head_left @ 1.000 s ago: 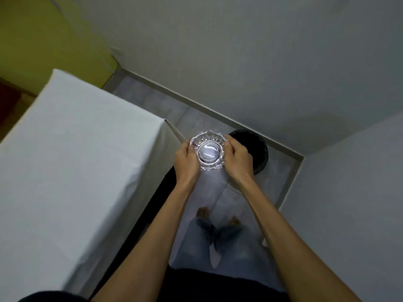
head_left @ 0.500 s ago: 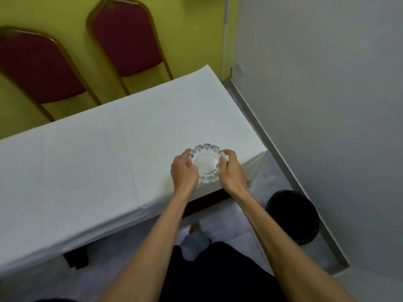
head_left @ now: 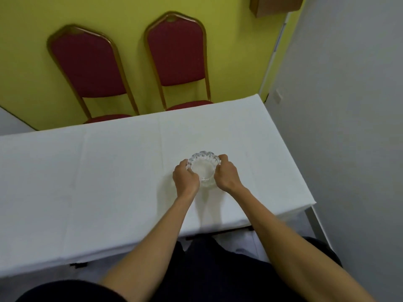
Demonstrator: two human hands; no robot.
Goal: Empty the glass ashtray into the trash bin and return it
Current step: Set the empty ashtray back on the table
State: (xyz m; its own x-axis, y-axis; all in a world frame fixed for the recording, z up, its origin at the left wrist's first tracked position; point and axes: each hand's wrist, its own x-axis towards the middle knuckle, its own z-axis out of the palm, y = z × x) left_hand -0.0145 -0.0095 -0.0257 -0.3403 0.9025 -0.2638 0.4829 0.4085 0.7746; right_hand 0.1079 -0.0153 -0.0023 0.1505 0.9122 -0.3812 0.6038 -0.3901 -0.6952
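Nearest: two bare forearms, reaching from the near edge toward mid-table.

Table [head_left: 109, 182]: one, white-clothed, running left to right.

Left hand [head_left: 185, 178]: one, fingers curled against the left side of the rim.

Right hand [head_left: 226, 176]: one, curled against the right side.

Glass ashtray [head_left: 204, 168]: one, round and scalloped, no long axis, bowl appearing empty. It lies between the two hands, clasped from both sides, right of the table's centre and upright. Whether its base touches the cloth cannot be told. Neither hand is nearer; the grip is symmetrical, so setting down probably needs only a straight lowering and release outward.

Trash bin: not identifiable.

Far: chairs [head_left: 176, 51], two, red-backed, against a yellow wall.
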